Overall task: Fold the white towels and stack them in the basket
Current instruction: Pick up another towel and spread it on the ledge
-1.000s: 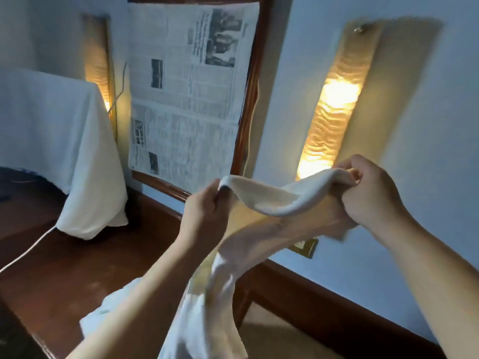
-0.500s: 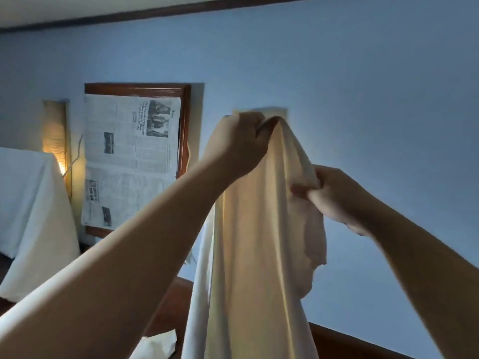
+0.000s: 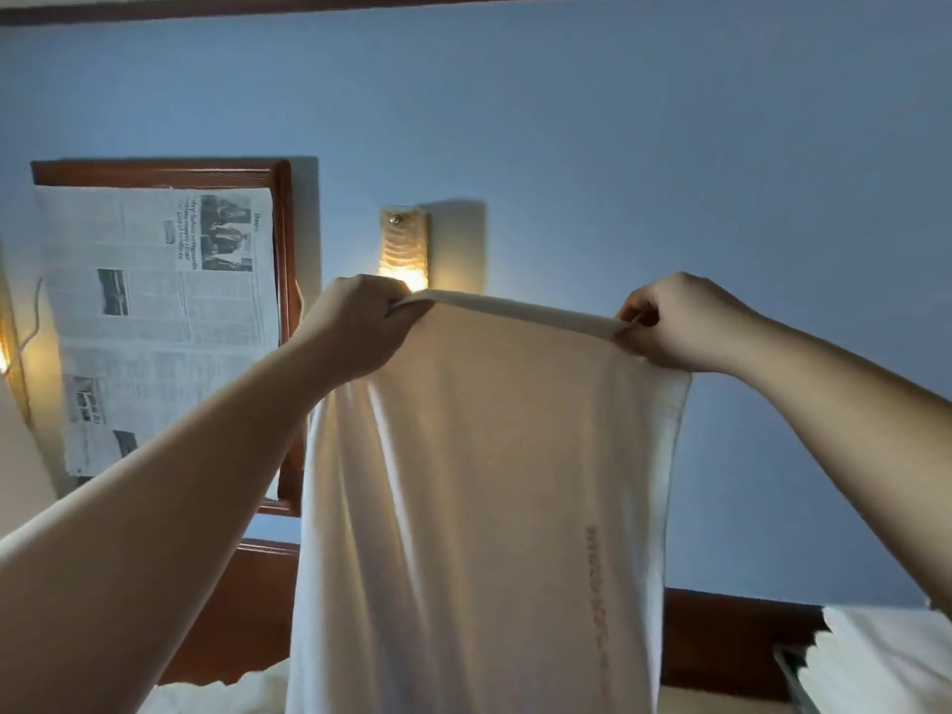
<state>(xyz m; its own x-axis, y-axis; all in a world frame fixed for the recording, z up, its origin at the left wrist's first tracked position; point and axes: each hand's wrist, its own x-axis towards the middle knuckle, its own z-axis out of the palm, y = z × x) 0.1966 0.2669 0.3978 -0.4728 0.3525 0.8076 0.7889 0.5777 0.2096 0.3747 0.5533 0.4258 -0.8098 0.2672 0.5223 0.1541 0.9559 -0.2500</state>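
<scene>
Now, left hand [image 3: 355, 322]: fingers curling round the white towel's [image 3: 479, 497] upper left corner, gripping it.
Towel: hanging between both hands, top edge stretching taut from one to the other.
Right hand [image 3: 680, 324]: fingertips pinching the upper right corner.

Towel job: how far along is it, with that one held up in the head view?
Done: nothing visibly folded or stacked; no basket is in view. In hand: the left hand and right hand each grip a top corner of the white towel, spread flat and hanging unfolded before the wall lamp. Left: folding it and stacking it. More white cloth lies lower right, state unclear.
</scene>
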